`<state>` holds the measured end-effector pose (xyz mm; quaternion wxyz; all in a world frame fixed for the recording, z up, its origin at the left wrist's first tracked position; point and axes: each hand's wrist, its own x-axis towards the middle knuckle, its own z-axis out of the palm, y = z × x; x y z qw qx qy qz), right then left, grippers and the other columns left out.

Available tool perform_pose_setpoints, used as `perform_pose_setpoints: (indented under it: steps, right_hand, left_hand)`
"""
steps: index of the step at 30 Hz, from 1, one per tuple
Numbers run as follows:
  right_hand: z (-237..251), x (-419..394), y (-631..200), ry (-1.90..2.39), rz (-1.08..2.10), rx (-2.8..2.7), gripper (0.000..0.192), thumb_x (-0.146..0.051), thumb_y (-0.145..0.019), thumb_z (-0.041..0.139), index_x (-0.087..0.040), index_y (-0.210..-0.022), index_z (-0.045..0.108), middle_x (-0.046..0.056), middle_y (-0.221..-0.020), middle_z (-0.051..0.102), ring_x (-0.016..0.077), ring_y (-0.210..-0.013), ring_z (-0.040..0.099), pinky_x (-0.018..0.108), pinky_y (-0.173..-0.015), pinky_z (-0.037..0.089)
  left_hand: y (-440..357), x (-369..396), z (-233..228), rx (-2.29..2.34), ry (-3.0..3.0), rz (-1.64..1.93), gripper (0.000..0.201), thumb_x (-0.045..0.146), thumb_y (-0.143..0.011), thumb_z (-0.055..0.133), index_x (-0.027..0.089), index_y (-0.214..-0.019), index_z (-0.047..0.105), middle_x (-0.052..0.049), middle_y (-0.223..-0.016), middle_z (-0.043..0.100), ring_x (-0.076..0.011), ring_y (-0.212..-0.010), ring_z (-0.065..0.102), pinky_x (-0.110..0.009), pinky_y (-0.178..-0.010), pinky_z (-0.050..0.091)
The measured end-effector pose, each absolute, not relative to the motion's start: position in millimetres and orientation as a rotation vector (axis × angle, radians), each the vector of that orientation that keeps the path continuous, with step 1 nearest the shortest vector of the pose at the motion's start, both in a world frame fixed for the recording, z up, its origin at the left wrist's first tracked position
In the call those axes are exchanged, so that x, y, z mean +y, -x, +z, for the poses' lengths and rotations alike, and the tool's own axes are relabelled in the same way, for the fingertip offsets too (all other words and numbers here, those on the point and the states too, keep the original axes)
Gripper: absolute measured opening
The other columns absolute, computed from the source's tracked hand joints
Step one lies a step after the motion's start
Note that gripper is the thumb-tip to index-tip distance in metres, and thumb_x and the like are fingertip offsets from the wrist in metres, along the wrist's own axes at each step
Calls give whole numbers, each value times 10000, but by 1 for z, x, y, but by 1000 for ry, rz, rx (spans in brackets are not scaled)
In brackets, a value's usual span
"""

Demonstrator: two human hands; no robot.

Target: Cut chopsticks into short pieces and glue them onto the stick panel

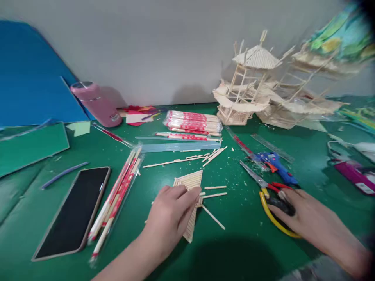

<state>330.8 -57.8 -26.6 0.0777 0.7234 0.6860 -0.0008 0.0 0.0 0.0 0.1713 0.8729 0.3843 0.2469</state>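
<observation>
My left hand (171, 216) rests on a fan-shaped panel of glued wooden sticks (191, 183) lying on the green table (240, 242), fingers pressing its right edge. My right hand (313, 220) lies over the yellow handles of a pair of scissors (265, 187), fingertips at the red and black part near the blades. Loose wooden sticks (215, 191) lie between the two hands.
A phone (73, 210) and wrapped chopsticks (117, 195) lie at the left. A pack of chopsticks (193, 121) and a pink bottle (96, 103) sit further back. A stick-built pagoda model (249, 86) stands at the back right. A blue glue gun (277, 166) lies near the scissors.
</observation>
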Motion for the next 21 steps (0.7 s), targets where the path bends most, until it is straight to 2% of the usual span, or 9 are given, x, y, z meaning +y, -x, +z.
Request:
perform_pose_setpoints:
  steps: [5, 6, 8, 10, 12, 14, 16, 18, 21]
  right_hand:
    - [-8, -65, -347, -2173, 204, 2212, 551, -594, -758, 432, -130, -1025, 563, 182, -1006, 582, 346, -901, 564, 464, -750, 437]
    - [-4, -65, -339, -2231, 234, 2289, 551, -605, -746, 444, -146, -1030, 558, 174, -1047, 573, 346, -927, 555, 460, -762, 437]
    - [4, -66, -306, -2480, 172, 2428, 396, -521, -782, 474, -215, -1017, 562, 107, -1048, 585, 268, -900, 578, 398, -782, 452]
    - [12, -66, -261, -2434, -98, 2774, 209, -354, -801, 533, -243, -975, 568, 46, -951, 623, 190, -850, 593, 305, -762, 480]
    - [17, -64, -216, -2073, -583, 3138, 266, -216, -802, 532, -214, -1068, 519, 40, -990, 612, 145, -910, 579, 225, -774, 479]
    - [21, -59, -182, -2021, -1014, 3168, 399, -189, -807, 524, -163, -1190, 415, 79, -1102, 568, 143, -978, 550, 215, -780, 479]
    - [23, -52, -164, -2069, -1331, 3100, 335, -187, -820, 512, -185, -1146, 431, 43, -1008, 595, 113, -877, 570, 194, -718, 479]
    - [23, -46, -161, -2117, -1491, 2996, 205, -198, -830, 508, -214, -1033, 489, -3, -887, 611, 96, -778, 576, 187, -667, 469]
    - [21, -39, -173, -2048, -1415, 3018, 155, -187, -844, 496, -227, -990, 528, -16, -848, 612, 98, -748, 571, 200, -653, 452]
  left_hand:
    - [9, -14, -8, 1098, -2479, 639, 267, 144, -869, 346, 172, -1064, 528, -57, -748, 541, -176, -636, 465, -300, -544, 367]
    - [8, -18, -6, 1080, -2401, 658, 259, 137, -868, 343, 167, -1033, 541, -63, -774, 543, -173, -655, 473, -299, -555, 383]
    - [1, -24, 4, 1015, -2138, 696, 225, 132, -869, 358, 169, -926, 572, -50, -784, 524, -142, -659, 479, -265, -562, 410]
    - [-8, -27, 16, 987, -1923, 730, 188, 155, -851, 437, 191, -772, 604, -22, -732, 487, -128, -671, 478, -233, -559, 419]
    - [-18, -27, 28, 999, -1753, 878, 158, 168, -831, 493, 212, -766, 630, 3, -661, 464, -117, -645, 471, -212, -541, 416]
    - [-25, -25, 37, 1030, -1538, 986, 161, 162, -826, 509, 210, -733, 631, 18, -632, 510, -97, -599, 493, -195, -525, 425]
    - [-29, -23, 40, 1066, -1405, 1059, 147, 160, -818, 526, 214, -734, 634, 26, -656, 575, -93, -613, 540, -194, -557, 446]
    - [-30, -23, 40, 1087, -1370, 1080, 130, 153, -808, 543, 216, -761, 646, 23, -704, 619, -104, -665, 581, -206, -612, 467]
    - [-25, -22, 32, 1056, -1458, 1047, 118, 148, -791, 563, 211, -796, 663, 2, -762, 617, -118, -727, 587, -215, -638, 480]
